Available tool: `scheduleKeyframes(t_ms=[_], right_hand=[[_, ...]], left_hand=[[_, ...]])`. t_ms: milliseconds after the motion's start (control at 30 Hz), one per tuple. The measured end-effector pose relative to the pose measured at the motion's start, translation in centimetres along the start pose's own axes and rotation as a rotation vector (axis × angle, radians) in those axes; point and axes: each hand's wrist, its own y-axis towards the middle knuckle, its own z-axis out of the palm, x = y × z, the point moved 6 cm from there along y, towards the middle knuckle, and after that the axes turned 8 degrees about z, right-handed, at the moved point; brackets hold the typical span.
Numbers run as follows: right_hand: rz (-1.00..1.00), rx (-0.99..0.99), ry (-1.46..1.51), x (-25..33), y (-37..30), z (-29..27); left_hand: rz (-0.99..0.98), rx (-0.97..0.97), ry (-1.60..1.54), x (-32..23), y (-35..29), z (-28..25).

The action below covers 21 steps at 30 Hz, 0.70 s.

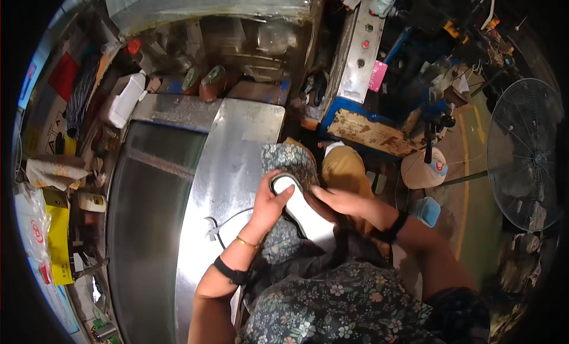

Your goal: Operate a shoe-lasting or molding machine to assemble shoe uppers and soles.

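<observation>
The shoe (307, 215), brown-sided with a white inside, was found above the person's lap, lying aslant with its far end toward the left. The left hand (273, 200) gripped that far end, thumb over the white inside. The right hand (342, 201) was at the shoe's right side, slightly blurred; whether it gripped could not be determined. A metal tabletop (237, 145) stood left, a dark belt (155, 219) farther left, and a round fan (527, 157) right.
</observation>
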Motion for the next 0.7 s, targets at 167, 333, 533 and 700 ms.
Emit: scheduleKeyframes(t_ms=[167,333,533,700], right_hand=[[-0.469,-0.485,-0.769,0.0,-5.6,3.4],[-0.430,-0.035,0.026,1.4,-1.5,2.3],[-0.473,-0.226,-0.084,4.2,-0.8,5.9],[-0.427,-0.305,-0.112,5.4,-1.6,6.6]], left_hand=[[-0.070,0.038,0.000,-1.0,-0.7,0.8],[-0.134,0.124,-0.454,-1.8,0.8,0.1],[-0.004,-0.203,1.075,-2.3,-1.5,-1.0],[-0.103,-0.035,0.983,-3.8,0.0,-2.2]])
